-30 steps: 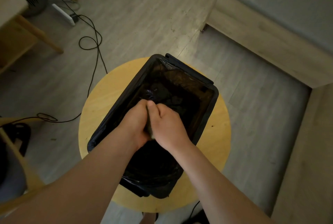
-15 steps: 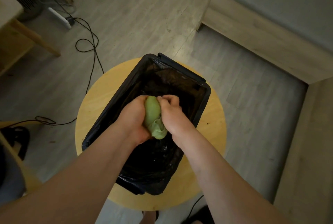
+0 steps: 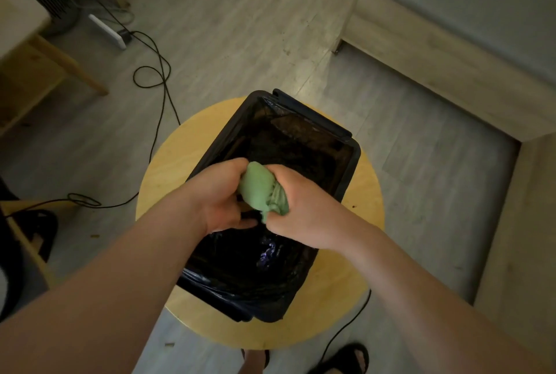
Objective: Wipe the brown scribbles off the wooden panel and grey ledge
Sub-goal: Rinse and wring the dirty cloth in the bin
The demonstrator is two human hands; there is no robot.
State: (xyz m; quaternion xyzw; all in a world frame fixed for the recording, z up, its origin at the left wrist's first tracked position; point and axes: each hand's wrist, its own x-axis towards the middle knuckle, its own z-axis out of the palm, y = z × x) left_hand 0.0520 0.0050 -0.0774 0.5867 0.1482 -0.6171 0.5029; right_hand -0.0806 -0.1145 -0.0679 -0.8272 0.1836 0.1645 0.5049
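Wringing step. My left hand (image 3: 219,196) and right hand (image 3: 304,211), two in all, each close a grip round the one green cloth (image 3: 261,190), over the one black bin (image 3: 355,151) on the one round desk (image 3: 168,169). I judge it best to twist the ends in opposite directions so drips fall inside the rim. One wooden panel (image 3: 421,72) and one grey ledge (image 3: 469,3) lie well apart, upper right.

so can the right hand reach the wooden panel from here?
Probably not yet: right hand and left hand both grip the green cloth over the black bin, and bare floor lies between them and the wooden panel.
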